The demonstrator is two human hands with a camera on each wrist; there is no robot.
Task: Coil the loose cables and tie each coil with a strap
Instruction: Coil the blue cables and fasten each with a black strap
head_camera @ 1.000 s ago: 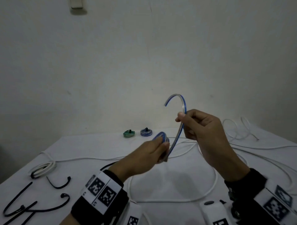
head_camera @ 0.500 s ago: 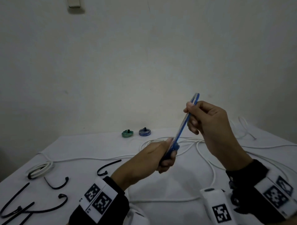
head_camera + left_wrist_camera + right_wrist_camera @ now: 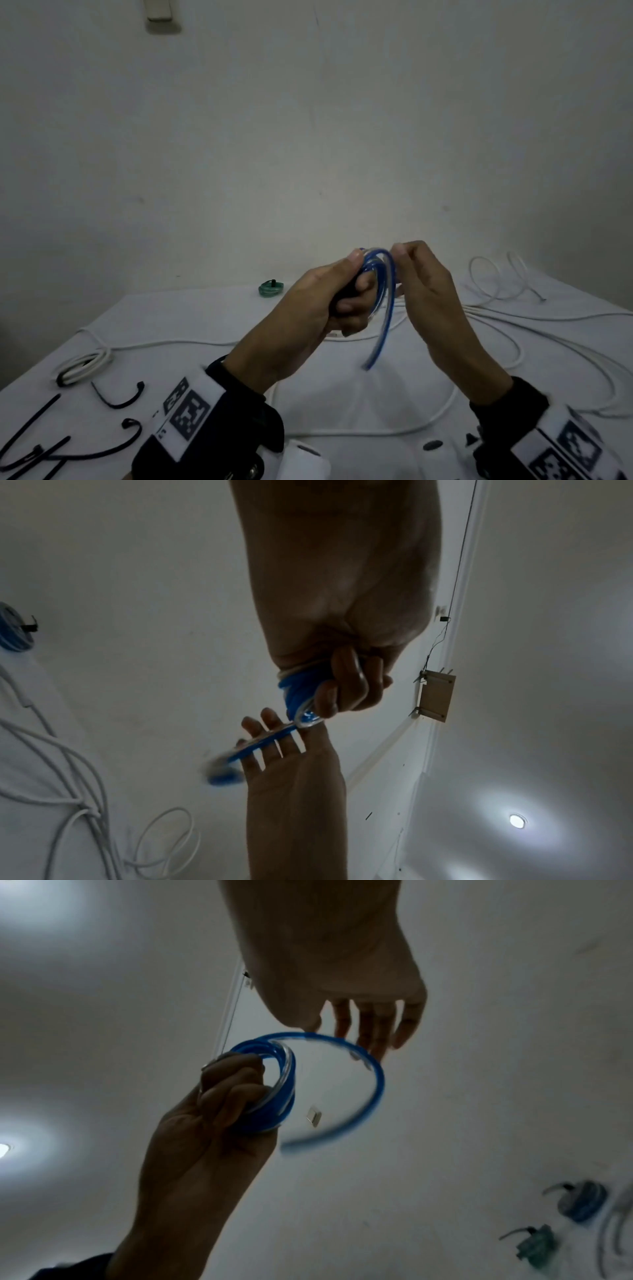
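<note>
Two hands work above a white table [image 3: 212,318], which serves as the landmark for all that follows. Across its right half sprawls a loose white cable [image 3: 507,329], uncoiled, running in wide loops toward the far right corner; judging by that, most of the coiling is yet to do. On the table's left edge lies a white coil [image 3: 82,365] bound at one end with a dark strap, and nearer than it lie several black straps [image 3: 118,397], spare and unfastened. At the far edge of the table sits a small green coil [image 3: 270,288], already tied; the right wrist view shows a blue-grey one [image 3: 582,1204] beside it.

Above the table's middle, the left hand [image 3: 322,308] grips a blue cable [image 3: 378,284] wound into a small coil, fingers curled through the ring and thumb pressed on top, probably so the turns cannot spring apart. The right hand [image 3: 428,291] is just beside the coil with fingers loosely spread; in the right wrist view its fingertips [image 3: 377,1047] touch the outer curve of the free tail but do not close round it. That looks like a guiding touch, sweeping the tail round to lay the last turn. The tail's end hangs free below the coil, blurred, well above the table.

One turn seems left before a strap is needed; the stiff cable may uncoil if the left hand slackens.
</note>
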